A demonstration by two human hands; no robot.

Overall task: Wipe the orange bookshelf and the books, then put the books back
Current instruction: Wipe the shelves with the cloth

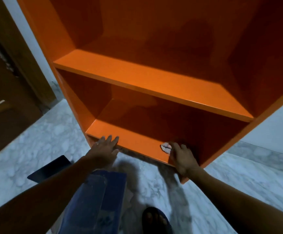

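Orange bookshelf (154, 78) stands emptied; right hand (182, 157) presses a pale cloth (165, 147) on the bottom shelf, right end; left hand (104, 147) flat, fingers straight, on its near edge; blue books (100, 200) wait on the floor, unshelved.

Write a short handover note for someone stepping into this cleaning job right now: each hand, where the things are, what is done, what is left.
Left hand: open, fingers flat on the front edge of the bottom shelf.
Right hand: presses a pale cloth on that shelf, near its right end.
Orange bookshelf: no books on the two shelves in view.
Blue books: stacked on the marble floor in front; a dark book lies to their left.
Done: books removed.
Left: finish wiping the shelf, wipe the books, put them back.
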